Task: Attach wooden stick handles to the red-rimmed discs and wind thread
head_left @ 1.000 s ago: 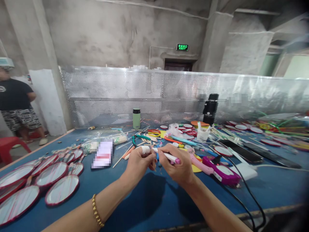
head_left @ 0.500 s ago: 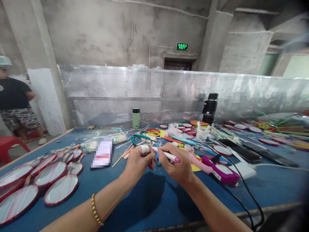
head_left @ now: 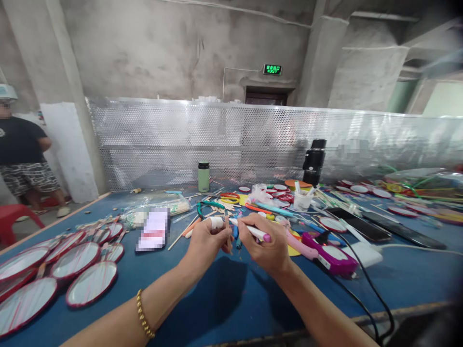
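Note:
Over the middle of the blue table, my left hand (head_left: 208, 243) pinches a small flat wooden stick (head_left: 226, 222) upright between thumb and fingers. White tape (head_left: 217, 222) wraps one of its fingers. My right hand (head_left: 267, 246) is closed around a white marker pen (head_left: 257, 233) with a pink-purple end. The pen's tip points left, close beside the stick; I cannot tell whether they touch. Just beyond my hands lie teal-handled pliers (head_left: 210, 206) and several loose sticks. A pink and purple handheld tool (head_left: 331, 253) rests to the right of my right hand.
Several red-rimmed round mirrors (head_left: 92, 283) pile up at left, near a phone (head_left: 154, 230). A green bottle (head_left: 203, 177) and a black flask (head_left: 314, 162) stand before a perforated metal screen (head_left: 162, 125). Dark phones (head_left: 358, 225) and cables (head_left: 372, 289) lie right. A person (head_left: 23, 144) stands far left.
The stick in my left fingers has turned and now shows more clearly upright. My right hand keeps its hold on the marker pen, almost in the same place.

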A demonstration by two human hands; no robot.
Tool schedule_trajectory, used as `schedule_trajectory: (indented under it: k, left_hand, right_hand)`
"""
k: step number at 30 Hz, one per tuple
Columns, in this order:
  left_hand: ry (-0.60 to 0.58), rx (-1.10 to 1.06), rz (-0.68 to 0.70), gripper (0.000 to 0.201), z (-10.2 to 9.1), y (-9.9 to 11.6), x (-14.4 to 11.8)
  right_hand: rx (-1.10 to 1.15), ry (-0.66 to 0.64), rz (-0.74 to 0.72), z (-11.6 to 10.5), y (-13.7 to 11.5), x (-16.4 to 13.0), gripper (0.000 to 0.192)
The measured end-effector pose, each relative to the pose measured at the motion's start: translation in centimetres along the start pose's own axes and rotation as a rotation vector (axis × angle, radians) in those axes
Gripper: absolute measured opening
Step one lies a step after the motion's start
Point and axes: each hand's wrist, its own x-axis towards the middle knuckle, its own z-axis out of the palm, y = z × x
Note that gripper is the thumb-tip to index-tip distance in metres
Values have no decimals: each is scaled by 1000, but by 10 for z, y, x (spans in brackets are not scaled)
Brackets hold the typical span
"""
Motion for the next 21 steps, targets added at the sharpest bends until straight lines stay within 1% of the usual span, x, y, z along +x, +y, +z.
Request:
schedule_trajectory:
  k: [8, 14, 21]
  left_hand:
    - [-9, -20, 2, 19, 0, -1, 1]
    - [-10, -26, 10, 19, -1, -4, 2]
    - [-9, -25, 5, 19, 0, -1, 0]
  right_hand:
    - [-2, -22, 8, 1, -1, 0, 12]
    - [-11, 10, -8, 0, -2, 1, 13]
    - [-18, -11, -5, 0, -3, 2, 14]
